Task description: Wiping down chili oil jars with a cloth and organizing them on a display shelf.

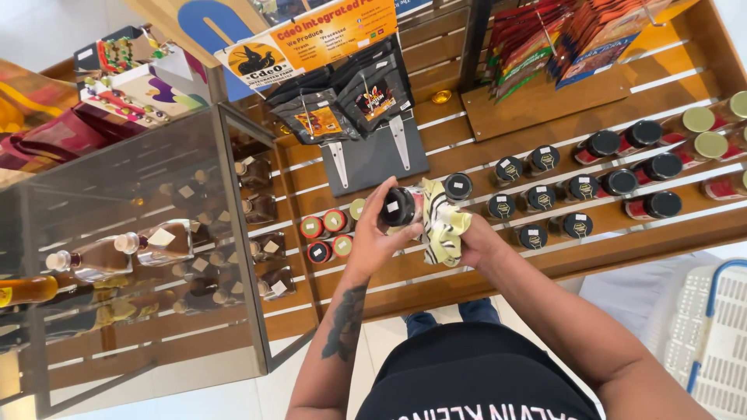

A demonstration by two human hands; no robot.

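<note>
Your left hand (379,233) is closed around a small dark jar with a black lid and a white label square on top (398,207), fingers wrapped about its side so that the lid faces up at you. Your right hand (476,239) grips a crumpled yellow-and-white patterned cloth (442,223), bunched between fingers and palm and pressed against the right side of the jar. Both hands meet just above the near edge of the slatted wooden display shelf (545,101).

Progress, as judged from this layout: one jar is off the shelf and under the cloth, so the wiping of this jar appears to be in hand, not finished. A matching black-lidded jar (457,187) stands just beyond your right hand. Further to the right, rows of black-lidded jars (580,187) sit in line on the shelf; whether any has been wiped cannot be told. Just left of your left hand stands a cluster of small red-rimmed tins (325,236), untouched. Beyond your hands hang dark foil pouches (350,101). Well to the left is a glass cabinet holding bottles (148,249). A white plastic basket with a blue handle (720,327) lies to the right of your right arm.
</note>
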